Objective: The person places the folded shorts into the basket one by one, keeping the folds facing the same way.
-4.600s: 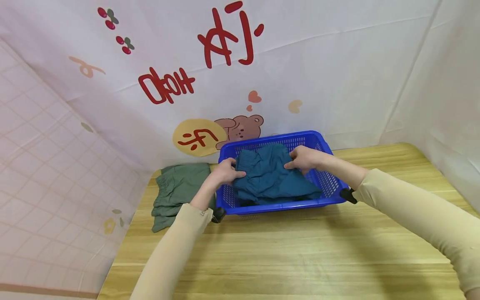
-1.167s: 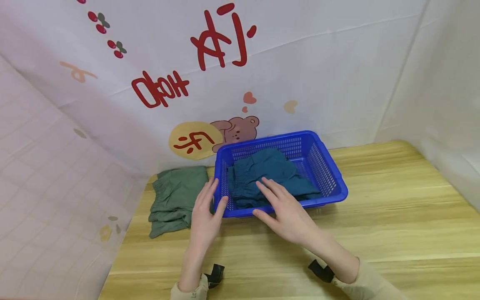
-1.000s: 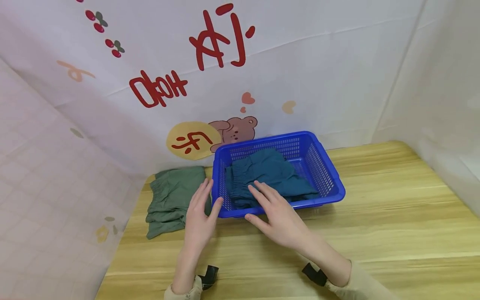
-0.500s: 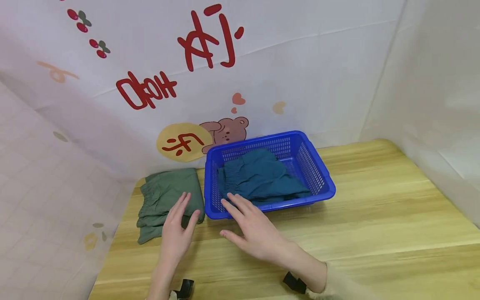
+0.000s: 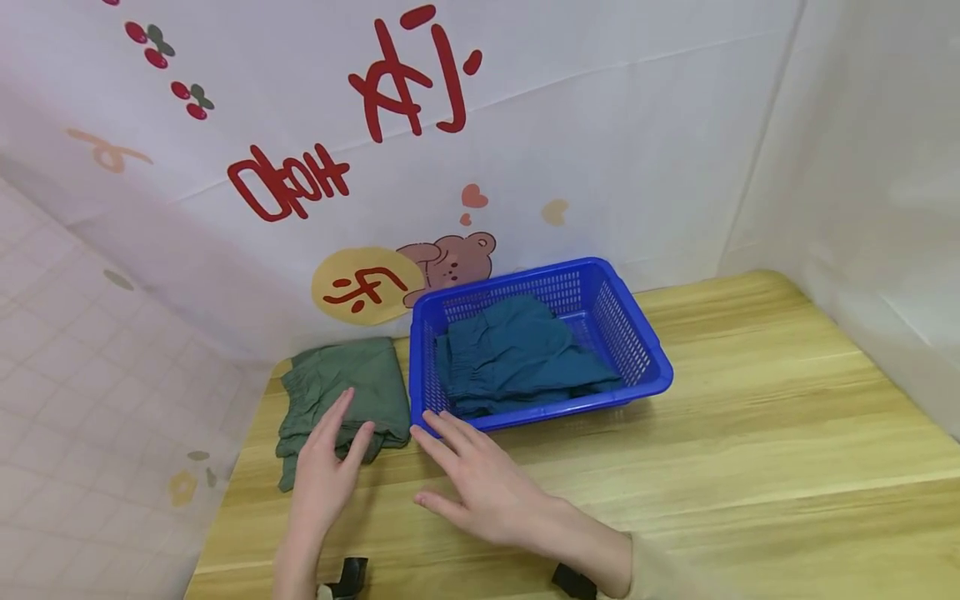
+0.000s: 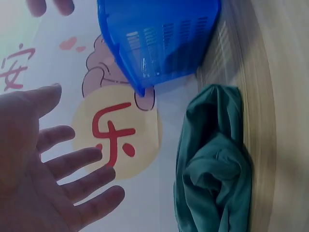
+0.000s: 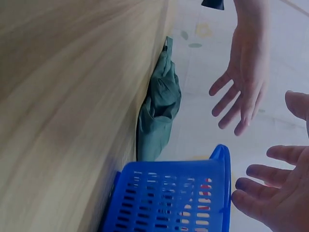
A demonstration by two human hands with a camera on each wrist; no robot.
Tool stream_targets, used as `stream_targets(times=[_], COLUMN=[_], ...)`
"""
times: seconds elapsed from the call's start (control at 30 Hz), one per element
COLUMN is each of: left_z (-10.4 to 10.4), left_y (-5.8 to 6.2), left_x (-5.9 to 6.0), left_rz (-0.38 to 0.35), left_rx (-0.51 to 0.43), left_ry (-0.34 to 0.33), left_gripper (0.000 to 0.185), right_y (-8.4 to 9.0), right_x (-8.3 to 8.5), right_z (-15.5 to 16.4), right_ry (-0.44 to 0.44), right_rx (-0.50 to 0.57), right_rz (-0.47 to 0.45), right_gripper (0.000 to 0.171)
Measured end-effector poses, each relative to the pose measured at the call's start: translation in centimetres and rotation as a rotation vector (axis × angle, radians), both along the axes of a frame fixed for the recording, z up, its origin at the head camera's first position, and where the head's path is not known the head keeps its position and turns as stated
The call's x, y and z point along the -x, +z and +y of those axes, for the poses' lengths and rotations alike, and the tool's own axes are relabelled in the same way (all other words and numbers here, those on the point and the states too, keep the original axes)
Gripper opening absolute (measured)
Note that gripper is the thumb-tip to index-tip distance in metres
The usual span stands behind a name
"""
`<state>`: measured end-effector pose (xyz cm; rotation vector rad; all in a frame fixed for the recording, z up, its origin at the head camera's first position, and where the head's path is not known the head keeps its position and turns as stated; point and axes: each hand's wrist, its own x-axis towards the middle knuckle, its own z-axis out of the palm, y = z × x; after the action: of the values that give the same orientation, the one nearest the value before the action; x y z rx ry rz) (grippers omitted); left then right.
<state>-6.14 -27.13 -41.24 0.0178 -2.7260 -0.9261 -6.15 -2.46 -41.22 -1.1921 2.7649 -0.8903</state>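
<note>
Drawn back from the basket (image 5: 633, 337) and shifted left: both hands (image 5: 322, 475) (image 5: 480, 492) above the table, fingers spread, holding nothing. Green cloth (image 5: 345, 392) folded left of basket. Risk: careless grab unfolding it, or knuckles knocking the basket.

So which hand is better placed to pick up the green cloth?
Probably the left hand: it hovers open at the green cloth, while the right hand is nearer the basket.

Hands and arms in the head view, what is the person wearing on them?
Both hands, left hand and right hand, are bare, with no gloves or rings visible. A beige long sleeve shows at the right wrist, and a small black device sits at each wrist.
</note>
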Motion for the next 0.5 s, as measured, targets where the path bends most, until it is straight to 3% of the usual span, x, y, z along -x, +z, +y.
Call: stream_targets(times=[0.3,0.5], left_z=[-1.0,-1.9], left_y=[-0.2,-0.7], left_x=[0.0,-0.1], left_rz=[-0.046,-0.046], left_rx=[-0.007,-0.028], left_ry=[0.001,0.012], left_gripper=[0.06,0.06], right_y=[-0.7,-1.7], right_x=[-1.2,-1.5], right_z=[-1.3,-2.9], right_ry=[0.031,0.062], right_rx=[-0.062,-0.068], right_rz=[0.177,0.13], right_gripper=[0.067,0.066])
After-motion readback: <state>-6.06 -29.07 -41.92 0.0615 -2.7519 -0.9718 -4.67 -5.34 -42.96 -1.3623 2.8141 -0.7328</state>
